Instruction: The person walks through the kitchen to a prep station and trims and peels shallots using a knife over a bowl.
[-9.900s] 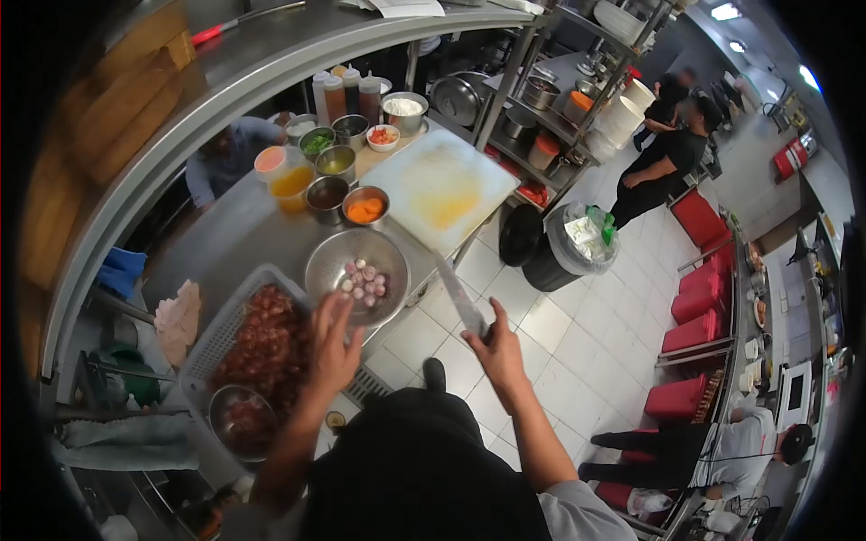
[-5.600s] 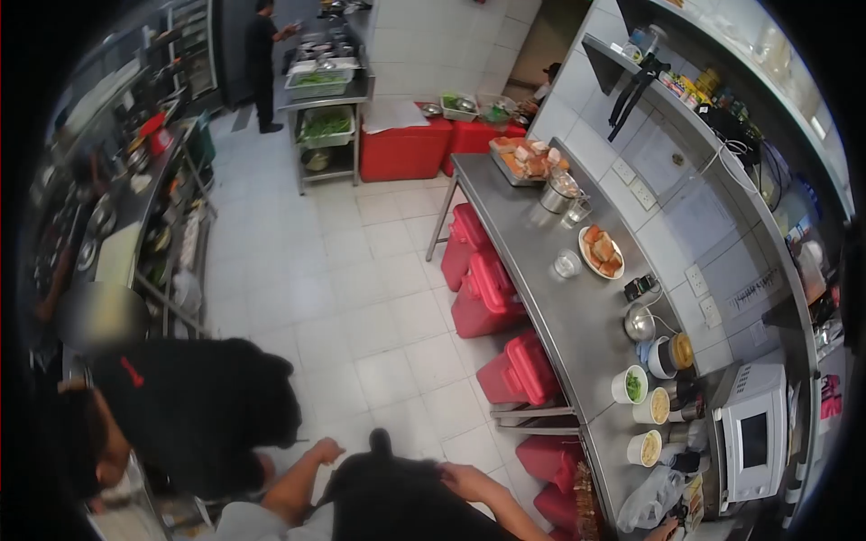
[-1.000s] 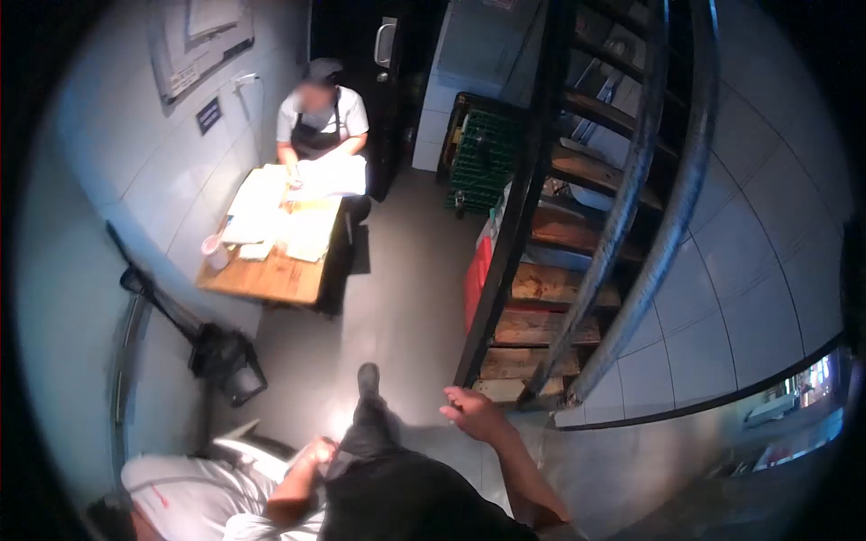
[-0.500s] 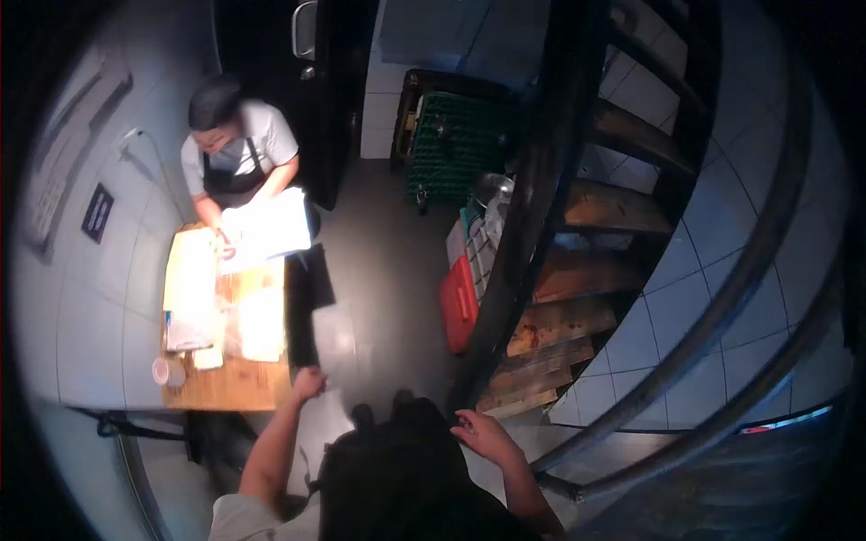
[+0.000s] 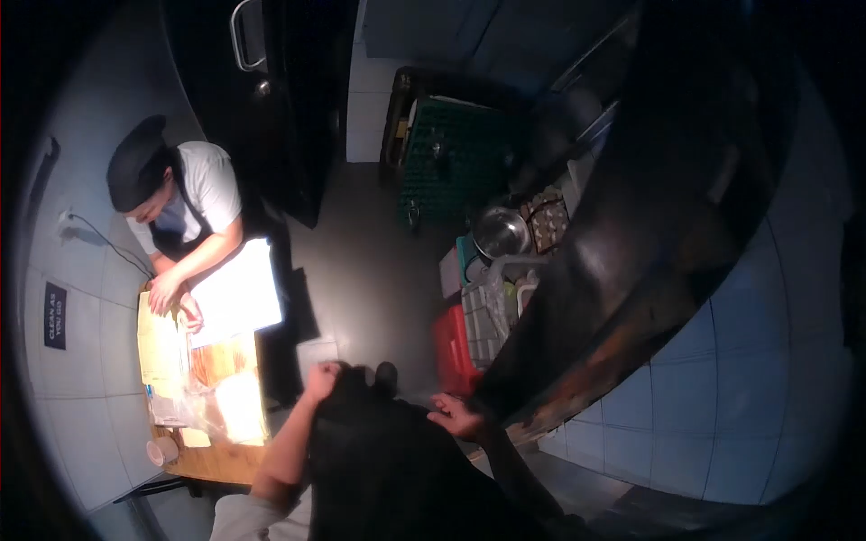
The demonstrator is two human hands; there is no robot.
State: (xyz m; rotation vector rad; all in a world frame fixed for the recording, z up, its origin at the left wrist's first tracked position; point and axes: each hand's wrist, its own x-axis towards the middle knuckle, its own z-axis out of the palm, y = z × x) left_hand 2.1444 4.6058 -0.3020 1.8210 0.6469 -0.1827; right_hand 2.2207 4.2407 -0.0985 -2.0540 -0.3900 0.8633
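Note:
My left hand (image 5: 322,380) hangs in front of my dark apron (image 5: 388,460), its fingers curled in and nothing visible in them. It is nearest to the right side of the wooden table (image 5: 225,463), apart from it. On the other side of my body, my right hand (image 5: 456,417) is held low with its fingers partly bent and apart, holding nothing. The dark side of the staircase (image 5: 622,261) is close beside it. A red container (image 5: 456,347) stands on the floor just beyond that hand.
A person (image 5: 203,194) leans over brightly lit papers (image 5: 239,298) on the table, near a round tub (image 5: 162,451). A metal bowl (image 5: 502,234) and a pale basket (image 5: 483,320) stand by the stairs. Behind them is a green crate (image 5: 456,162).
My view has moved forward, so the table and staircase look closer. Both hands have shifted with my walking. The person's arms have moved over the papers, and the head is bent lower.

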